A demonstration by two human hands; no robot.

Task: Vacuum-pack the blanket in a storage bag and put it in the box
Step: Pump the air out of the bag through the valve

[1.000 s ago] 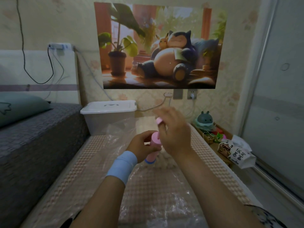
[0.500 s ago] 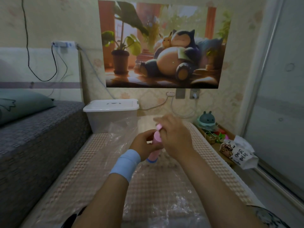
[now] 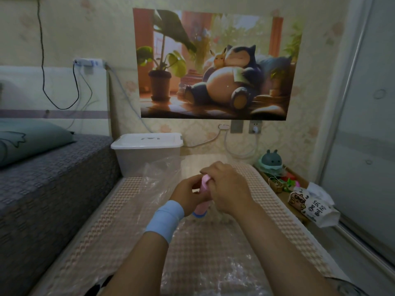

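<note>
A pink hand pump [image 3: 202,207] with a blue base stands upright on the clear storage bag [image 3: 154,189]. The beige waffle blanket [image 3: 284,223] lies flat inside the bag in front of me. My left hand [image 3: 187,194], with a blue wristband, grips the pump's barrel. My right hand [image 3: 226,190] grips the pink handle at the top, pushed low onto the barrel. The white lidded box [image 3: 147,146] stands beyond the bag against the wall.
A grey bed [image 3: 49,184] with a green pillow [image 3: 27,139] runs along the left. At the right a low tray holds a teal toy [image 3: 271,160] and a printed paper bag [image 3: 314,207]. Cables hang on the wall by a sliding door [image 3: 367,124].
My right hand has pushed the pump handle down toward the barrel. My left hand stays on the barrel. The camera view has shifted slightly.
</note>
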